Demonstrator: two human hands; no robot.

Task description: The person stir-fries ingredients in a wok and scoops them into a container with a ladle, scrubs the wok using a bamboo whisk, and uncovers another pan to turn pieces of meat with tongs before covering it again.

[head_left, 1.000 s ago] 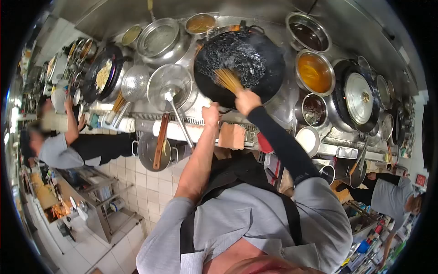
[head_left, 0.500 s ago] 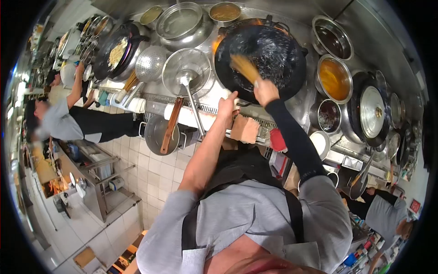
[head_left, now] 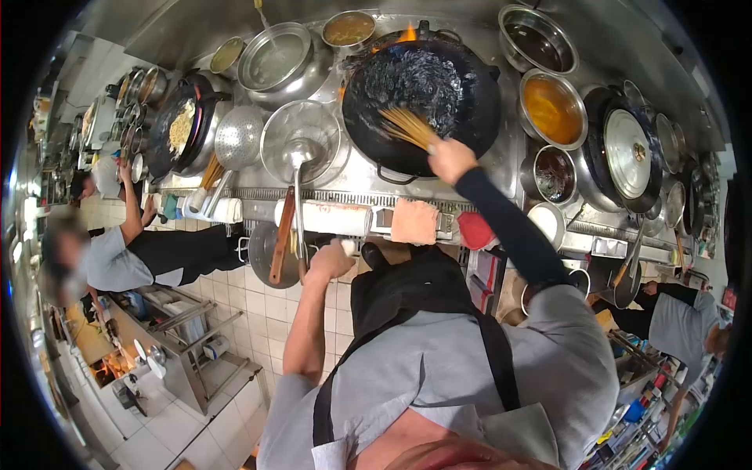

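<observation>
My right hand (head_left: 452,160) is closed round a bamboo brush (head_left: 409,128), whose bristles spread over the inside of a black wok (head_left: 478,106). The wok sits on the stove, its surface wet, with flame showing behind its rim. My left hand (head_left: 332,262) is away from the wok, in front of the stove edge, fingers curled near a small whitish thing I cannot make out clearly. Close by on its left are a ladle (head_left: 301,151) and a strainer (head_left: 270,129) with a wooden handle (head_left: 284,235).
Metal bowls of liquid, one orange (head_left: 554,108), flank the wok. A lidded pot (head_left: 627,150) stands right. A pink cloth (head_left: 414,221) and red cloth (head_left: 475,230) lie on the front edge. One person (head_left: 117,258) works at left, another (head_left: 680,325) at right.
My left hand has let go of the wok's handle side and moved down and left, off the stove. The brush has shifted within the wok; the view has moved slightly.
</observation>
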